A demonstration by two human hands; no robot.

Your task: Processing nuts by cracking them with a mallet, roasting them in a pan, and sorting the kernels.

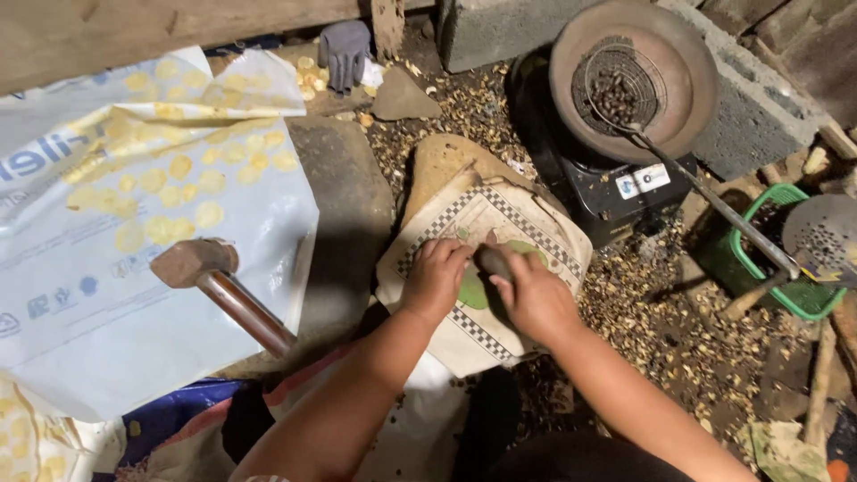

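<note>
My left hand (435,277) rests with bent fingers on a worn checkered cloth (500,214) that covers a flat stone (442,161). My right hand (534,299) grips a small dark oblong tool (493,261) and presses it down on the cloth. A flattened green patch (473,290) lies between the two hands, with another green patch (527,250) just beyond the right hand.
A wooden-handled hammer (210,277) lies on a white plastic sheet (80,330) strewn with several flat yellow discs (178,165). At the back right a pan (687,89) on a black burner (616,196) holds a wire skimmer with dark nuts (616,89). Broken shells (661,312) litter the ground beside a green basket (786,259).
</note>
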